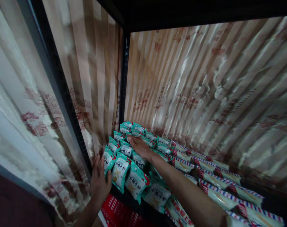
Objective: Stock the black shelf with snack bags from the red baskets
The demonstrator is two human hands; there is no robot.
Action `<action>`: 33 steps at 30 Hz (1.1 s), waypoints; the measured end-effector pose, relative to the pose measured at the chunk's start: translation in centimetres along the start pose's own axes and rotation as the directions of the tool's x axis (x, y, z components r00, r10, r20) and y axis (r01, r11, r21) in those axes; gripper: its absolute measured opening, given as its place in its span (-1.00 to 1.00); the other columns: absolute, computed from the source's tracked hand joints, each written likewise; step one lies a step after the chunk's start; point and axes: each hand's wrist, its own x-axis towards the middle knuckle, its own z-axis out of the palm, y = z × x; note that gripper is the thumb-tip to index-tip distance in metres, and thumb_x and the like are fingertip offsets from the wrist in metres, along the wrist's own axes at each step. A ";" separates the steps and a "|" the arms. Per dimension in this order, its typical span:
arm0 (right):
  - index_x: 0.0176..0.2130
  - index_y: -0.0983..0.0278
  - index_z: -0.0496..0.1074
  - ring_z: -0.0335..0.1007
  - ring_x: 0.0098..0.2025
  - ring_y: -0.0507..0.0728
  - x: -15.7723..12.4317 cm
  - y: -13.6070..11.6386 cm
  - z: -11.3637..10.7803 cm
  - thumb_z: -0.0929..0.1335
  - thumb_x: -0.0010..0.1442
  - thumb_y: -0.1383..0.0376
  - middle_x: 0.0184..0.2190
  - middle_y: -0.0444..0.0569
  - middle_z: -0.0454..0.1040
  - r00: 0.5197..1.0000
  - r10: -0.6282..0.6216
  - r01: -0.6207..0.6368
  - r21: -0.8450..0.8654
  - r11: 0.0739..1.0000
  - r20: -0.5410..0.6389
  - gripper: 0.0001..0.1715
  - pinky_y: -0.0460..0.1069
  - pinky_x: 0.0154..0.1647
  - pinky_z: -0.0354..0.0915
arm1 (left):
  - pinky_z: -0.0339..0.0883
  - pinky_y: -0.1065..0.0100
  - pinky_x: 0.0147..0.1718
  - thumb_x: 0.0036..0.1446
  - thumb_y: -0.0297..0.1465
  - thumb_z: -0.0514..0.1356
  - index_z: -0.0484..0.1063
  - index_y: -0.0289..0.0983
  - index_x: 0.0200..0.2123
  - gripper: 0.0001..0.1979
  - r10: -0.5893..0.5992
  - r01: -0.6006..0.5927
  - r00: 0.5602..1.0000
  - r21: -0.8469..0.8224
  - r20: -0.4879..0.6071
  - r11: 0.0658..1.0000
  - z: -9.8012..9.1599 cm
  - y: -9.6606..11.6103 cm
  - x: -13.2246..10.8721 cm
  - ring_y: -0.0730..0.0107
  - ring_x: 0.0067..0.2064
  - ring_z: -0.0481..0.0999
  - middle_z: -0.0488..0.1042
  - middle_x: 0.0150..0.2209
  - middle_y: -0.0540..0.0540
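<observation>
Rows of teal and white snack bags (135, 182) with dark lettering stand packed on a dark shelf. My left hand (100, 180) is at the front left corner, its fingers apart and touching the side of the outermost snack bag (108, 159). Over the middle rows reaches my right hand (140, 147), fingers stretched out flat over the bag tops. Its palm and the bags beneath are partly hidden. Neither hand appears to grip a bag.
Long packets with red, white and blue striped edges (219, 179) fill the shelf to the right. A red perforated basket (120, 211) sits below the front edge. A dark shelf post (125, 78) and pleated, patterned curtains (200, 78) bound the back and left.
</observation>
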 end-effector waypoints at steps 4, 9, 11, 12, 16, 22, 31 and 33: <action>0.00 0.22 0.42 0.38 -0.01 0.12 2.7 -0.6 0.9 0.09 0.34 0.19 -0.06 -0.06 0.51 0.999 -0.025 0.019 -0.211 0.977 -0.027 -0.54 0.02 0.11 0.15 | 0.12 0.06 0.18 0.18 -0.41 0.04 -0.19 -0.23 0.31 -0.32 -0.076 0.076 0.995 0.008 0.060 0.997 0.7 -0.5 -0.2 0.08 0.31 -0.01 -0.08 0.32 -0.24; -0.27 0.22 0.55 0.40 -0.02 0.14 4.8 -2.0 2.0 0.12 0.31 0.17 -0.17 -0.02 0.56 0.996 0.012 0.025 -0.403 0.915 0.089 -0.52 0.02 0.08 0.17 | 0.23 0.13 0.12 0.21 -0.41 0.02 -0.14 -0.18 0.30 -0.38 -0.048 0.047 0.993 0.004 0.104 0.999 1.3 -1.0 -0.6 0.12 0.28 0.09 -0.03 0.31 -0.20; -0.28 0.26 0.55 0.38 0.00 0.16 5.4 -2.4 2.2 0.10 0.32 0.17 -0.14 0.04 0.55 0.996 0.027 0.014 -0.447 0.894 0.086 -0.49 0.03 0.09 0.16 | 0.25 0.14 0.10 0.21 -0.41 0.02 -0.09 -0.18 0.29 -0.40 -0.043 0.041 0.994 0.019 0.103 0.999 1.5 -1.2 -0.8 0.12 0.26 0.14 0.02 0.29 -0.21; -0.26 0.27 0.55 0.39 0.01 0.17 5.6 -2.4 2.3 0.09 0.32 0.16 -0.12 0.06 0.53 0.996 0.055 -0.015 -0.456 0.890 0.074 -0.47 0.04 0.08 0.17 | 0.27 0.16 0.09 0.21 -0.41 0.02 -0.08 -0.18 0.28 -0.41 -0.039 0.036 0.994 0.032 0.100 0.999 1.5 -1.3 -0.9 0.12 0.25 0.16 0.04 0.29 -0.21; -0.14 0.29 0.50 0.42 -0.02 0.20 6.7 -2.1 2.6 0.07 0.32 0.12 -0.05 0.09 0.50 0.983 0.163 -0.115 -0.420 0.900 0.080 -0.46 0.04 -0.05 0.29 | 0.29 0.17 0.06 0.20 -0.42 0.04 -0.05 -0.18 0.28 -0.41 -0.008 0.003 0.997 0.070 0.075 0.998 2.1 -1.8 -1.3 0.12 0.23 0.19 0.08 0.27 -0.22; -0.17 0.35 0.51 0.43 -0.03 0.28 7.6 -1.6 3.2 0.10 0.32 0.16 -0.09 0.21 0.51 0.978 0.172 -0.104 -0.436 0.894 0.121 -0.48 0.08 -0.07 0.31 | 0.25 0.14 0.09 0.17 -0.44 0.07 0.00 -0.18 0.27 -0.40 0.003 -0.005 1.000 0.092 0.019 0.996 3.0 -2.1 -1.4 0.10 0.23 0.17 0.11 0.25 -0.23; -0.16 0.30 0.52 0.46 -0.08 0.18 6.9 -1.6 3.1 0.08 0.33 0.24 -0.12 0.09 0.54 0.978 0.172 -0.107 -0.432 0.896 0.115 -0.51 -0.01 -0.11 0.30 | 0.27 0.12 0.06 0.19 -0.43 0.04 -0.05 -0.22 0.28 -0.40 0.034 -0.036 0.999 0.080 0.028 0.996 3.2 -2.3 -0.9 0.06 0.22 0.19 0.11 0.24 -0.27; -0.18 0.26 0.52 0.45 -0.07 0.17 6.9 -1.5 2.8 0.09 0.32 0.17 -0.14 0.04 0.55 0.985 0.169 -0.137 -0.433 0.891 0.037 -0.51 -0.01 -0.10 0.29 | 0.26 0.09 0.06 0.19 -0.43 0.04 -0.07 -0.22 0.28 -0.39 0.031 -0.033 0.999 0.085 0.031 0.996 3.2 -2.3 -1.0 0.05 0.23 0.18 0.08 0.26 -0.28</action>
